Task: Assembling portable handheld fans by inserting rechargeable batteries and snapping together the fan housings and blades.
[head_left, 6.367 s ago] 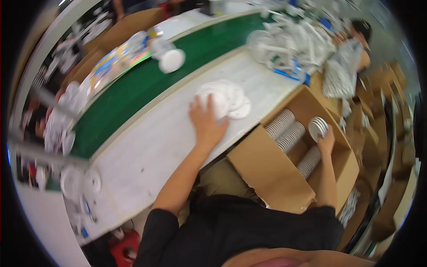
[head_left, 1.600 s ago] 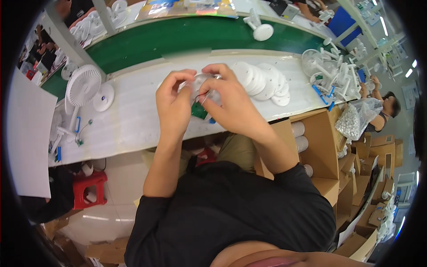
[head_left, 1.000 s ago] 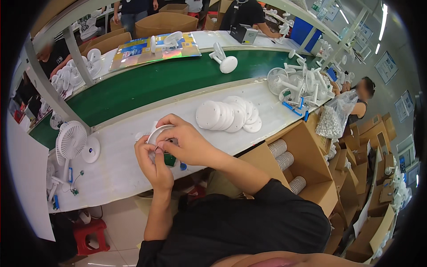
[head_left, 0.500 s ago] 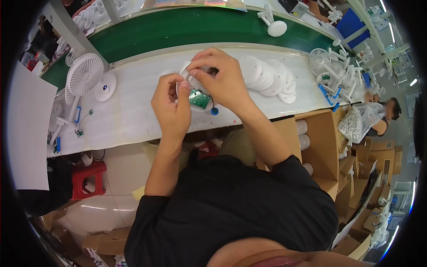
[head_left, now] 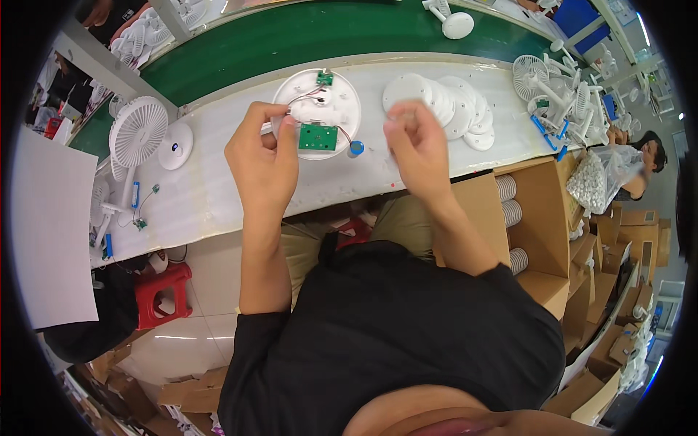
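Note:
A white round fan base (head_left: 340, 116) lies with its inside up on the table. A green circuit board (head_left: 318, 137) rests at its near edge and a smaller green board (head_left: 325, 77) at its far edge. Thin wires cross the inside. A blue-topped round part (head_left: 356, 148) hangs by wires off the near right rim. My left hand (head_left: 265, 156) is at the base's left edge, thumb and forefinger pinched by the wires; what they hold is too small to make out. My right hand (head_left: 420, 156), smeared by motion, is apart from the base, beside overlapping white discs (head_left: 407, 90).
White fans stand at the left (head_left: 138, 131) and lie piled at the right (head_left: 531, 76). A green belt (head_left: 291, 45) runs behind the white table (head_left: 218, 189). An open cardboard box (head_left: 534, 225) with stacked discs stands at the near right. A red stool (head_left: 161, 294) is below left.
My right hand has left the fan base and moved right toward the discs. My left hand has shifted slightly left and nearer, so the base and its boards now show more fully.

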The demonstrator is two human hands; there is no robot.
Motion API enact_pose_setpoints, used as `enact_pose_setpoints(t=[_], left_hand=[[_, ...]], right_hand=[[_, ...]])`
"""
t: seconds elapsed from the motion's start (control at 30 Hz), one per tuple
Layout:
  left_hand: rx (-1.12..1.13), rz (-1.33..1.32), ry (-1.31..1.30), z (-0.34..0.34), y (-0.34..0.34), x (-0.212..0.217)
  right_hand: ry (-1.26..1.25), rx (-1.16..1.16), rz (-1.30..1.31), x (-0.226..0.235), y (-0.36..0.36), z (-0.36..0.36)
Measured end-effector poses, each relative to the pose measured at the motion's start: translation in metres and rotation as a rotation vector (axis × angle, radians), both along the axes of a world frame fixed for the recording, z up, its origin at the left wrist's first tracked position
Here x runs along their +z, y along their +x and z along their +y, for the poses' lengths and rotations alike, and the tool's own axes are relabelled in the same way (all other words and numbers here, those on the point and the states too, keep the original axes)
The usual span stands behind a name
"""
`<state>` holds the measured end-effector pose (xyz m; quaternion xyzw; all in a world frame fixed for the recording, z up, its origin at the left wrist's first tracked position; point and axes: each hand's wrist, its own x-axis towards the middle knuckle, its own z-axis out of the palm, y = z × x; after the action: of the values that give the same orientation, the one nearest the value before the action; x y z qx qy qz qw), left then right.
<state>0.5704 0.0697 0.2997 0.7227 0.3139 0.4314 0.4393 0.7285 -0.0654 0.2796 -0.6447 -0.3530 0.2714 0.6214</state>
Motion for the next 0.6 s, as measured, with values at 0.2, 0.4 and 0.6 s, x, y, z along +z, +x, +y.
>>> enact_pose_setpoints(t=[0.2, 0.4, 0.6], left_hand=[[0.025, -0.093, 0.167, -0.004, 0.002, -0.021], [0.046, -0.076, 0.177, -0.006, 0.001, -0.028], [0.051, -0.044, 0.146, -0.001, -0.005, -0.031]], right_hand=[[0.166, 0.115, 1.141, -0.046, -0.031, 0.011], [0.433, 0.018, 1.067, -0.062, -0.031, 0.050], [0.577, -0.112, -0.046, -0.035, -0.042, 0.060]])
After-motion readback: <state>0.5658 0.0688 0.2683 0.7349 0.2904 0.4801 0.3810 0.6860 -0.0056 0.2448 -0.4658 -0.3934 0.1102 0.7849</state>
